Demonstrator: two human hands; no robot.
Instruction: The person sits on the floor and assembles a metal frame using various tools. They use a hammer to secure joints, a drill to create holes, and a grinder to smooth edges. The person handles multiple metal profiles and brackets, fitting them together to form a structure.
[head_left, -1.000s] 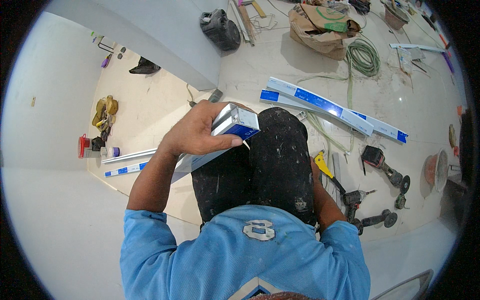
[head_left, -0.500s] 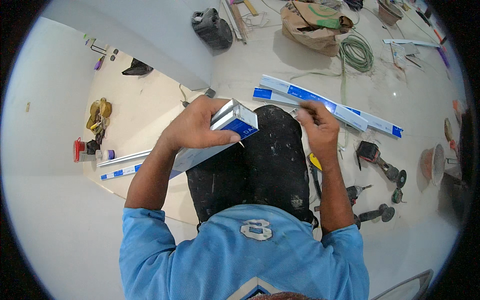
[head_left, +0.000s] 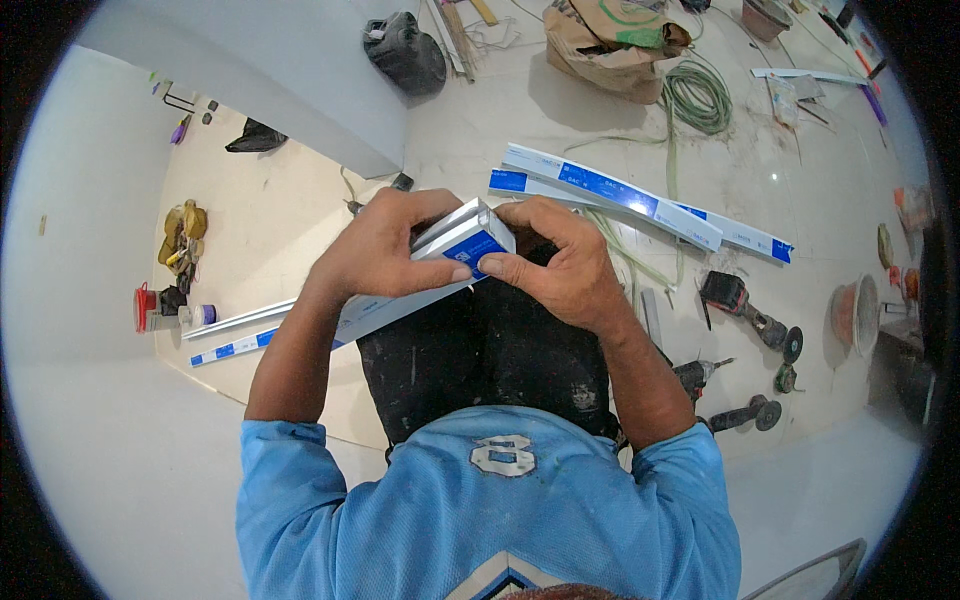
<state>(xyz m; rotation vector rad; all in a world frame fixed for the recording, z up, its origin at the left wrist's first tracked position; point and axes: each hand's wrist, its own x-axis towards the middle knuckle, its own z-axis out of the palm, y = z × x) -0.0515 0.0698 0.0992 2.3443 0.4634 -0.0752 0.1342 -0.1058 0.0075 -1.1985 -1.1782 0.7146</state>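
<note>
A long metal profile (head_left: 388, 312), covered in white and blue film, slants across my thighs with its cut end raised toward the middle. My left hand (head_left: 385, 245) wraps round it just behind that end, thumb along the filmed face. From the other side my right hand (head_left: 565, 262) grips the very end, its thumb on the blue patch and its fingers curled over the far edge. The two thumbs nearly meet. Beyond my knees, two more filmed profiles (head_left: 610, 190) lie crossed on the floor.
On the right floor lie a cordless angle grinder (head_left: 748, 308), a drill (head_left: 695, 376) and another grinder (head_left: 745, 414). A hose coil (head_left: 697, 97) rests by a brown paper sack (head_left: 610, 50). A wall corner (head_left: 385, 150) juts in ahead; more profiles (head_left: 235, 347) lie left.
My right hand has come in from the right and taken hold of the profile's end. The left hand keeps its grip. The whole view has shifted slightly.
</note>
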